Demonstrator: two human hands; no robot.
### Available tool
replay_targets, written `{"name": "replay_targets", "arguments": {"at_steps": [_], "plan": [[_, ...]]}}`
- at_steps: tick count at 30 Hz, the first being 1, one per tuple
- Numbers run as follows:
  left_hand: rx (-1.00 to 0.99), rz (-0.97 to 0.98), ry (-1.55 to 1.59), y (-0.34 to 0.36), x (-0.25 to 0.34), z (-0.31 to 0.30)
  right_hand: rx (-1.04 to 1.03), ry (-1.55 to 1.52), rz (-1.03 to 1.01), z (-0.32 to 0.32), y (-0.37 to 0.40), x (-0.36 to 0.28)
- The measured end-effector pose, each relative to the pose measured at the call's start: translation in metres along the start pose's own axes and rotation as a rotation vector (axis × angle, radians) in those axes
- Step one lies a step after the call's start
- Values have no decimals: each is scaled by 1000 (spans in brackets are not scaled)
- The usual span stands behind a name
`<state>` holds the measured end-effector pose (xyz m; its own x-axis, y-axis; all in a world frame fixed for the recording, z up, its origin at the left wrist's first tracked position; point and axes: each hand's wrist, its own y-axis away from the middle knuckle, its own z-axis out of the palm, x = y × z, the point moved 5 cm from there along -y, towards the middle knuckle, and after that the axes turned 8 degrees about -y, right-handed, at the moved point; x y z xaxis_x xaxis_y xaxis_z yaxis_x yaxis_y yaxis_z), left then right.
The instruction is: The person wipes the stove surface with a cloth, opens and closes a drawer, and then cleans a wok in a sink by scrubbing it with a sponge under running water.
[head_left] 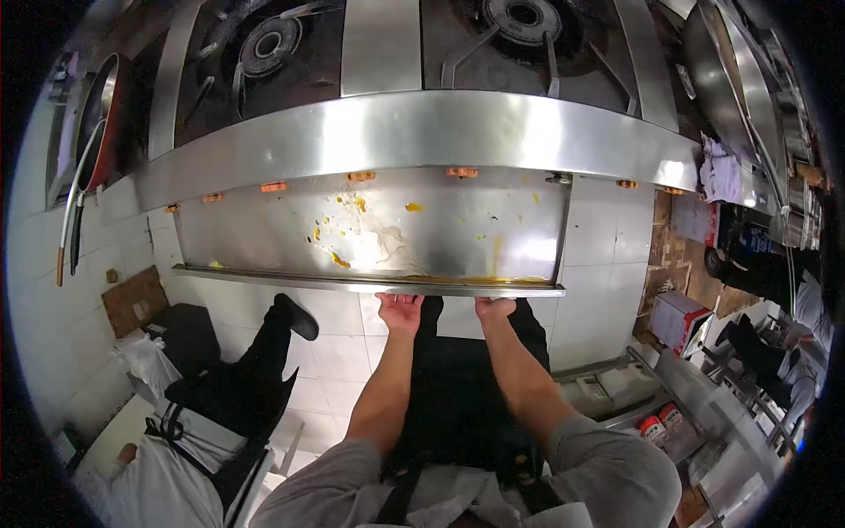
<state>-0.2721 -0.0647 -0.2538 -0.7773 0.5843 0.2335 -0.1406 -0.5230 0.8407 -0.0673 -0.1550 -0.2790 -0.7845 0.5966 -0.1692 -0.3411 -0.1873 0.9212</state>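
Observation:
A wide steel drip tray (264,233) is pulled out from under the front of a gas stove (422,132). Yellow-orange spills and a pale, greasy patch mark its surface, and liquid lies along its front lip. My left hand (400,312) grips that lip from below near the middle, palm up, with the fingertips hidden under the edge. Farther right, my right hand (495,308) holds the same lip, its fingers partly out of sight beneath the tray.
Burners (271,46) sit on the stove above a row of orange knobs (361,176). A person (185,440) in dark trousers is at lower left. Pans (722,79) stand at the upper right; a metal shelf (616,414) and a red-white box (678,321) are below them.

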Motion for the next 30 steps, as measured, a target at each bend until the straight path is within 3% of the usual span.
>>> {"name": "replay_targets", "arguments": {"at_steps": [2, 5, 6, 8, 11, 13, 15, 16, 18, 20, 21, 22, 26, 28, 30], "plan": [[70, -1, -30, -6, -2, 4, 5, 4, -23, 10, -2, -2], [-123, 13, -61, -14, -5, 69, -200, 71, -55, 104, 15, -11], [-203, 37, -82, -15, -8, 89, -303, 84, -67, 114, -12, -18], [-137, 12, -31, -13, -13, 84, -60, 48, -70, 81, -61, -26], [-119, 7, 2, -35, -13, 84, -93, 64, 69, 106, -34, -20], [-116, -5, -31, -36, -10, 91, -160, 41, 42, 117, -25, -17], [-108, -7, -53, -17, -6, 96, 99, 41, 30, 108, -20, -17], [-140, -12, -103, -9, -2, 100, 111, 53, 55, 106, -12, -20], [-177, -36, -143, -1, 5, 108, 73, 26, 19, 123, 15, -16], [-70, -17, -102, -14, 3, 108, -168, -1, 110, 123, -6, -11], [-102, 2, -124, -28, 0, 110, 155, -45, 66, 115, -20, -8], [-94, 17, -120, -36, -2, 115, 157, -35, 81, 122, -31, -6], [64, 96, -52, -50, 1, 143, 59, -33, 110, 141, -55, -3], [-179, 65, -110, -52, 9, 164, -179, -46, 251, 162, -38, 0], [-94, 109, -113, -60, 12, 171, -197, -51, 312, 154, -47, 9]]}}
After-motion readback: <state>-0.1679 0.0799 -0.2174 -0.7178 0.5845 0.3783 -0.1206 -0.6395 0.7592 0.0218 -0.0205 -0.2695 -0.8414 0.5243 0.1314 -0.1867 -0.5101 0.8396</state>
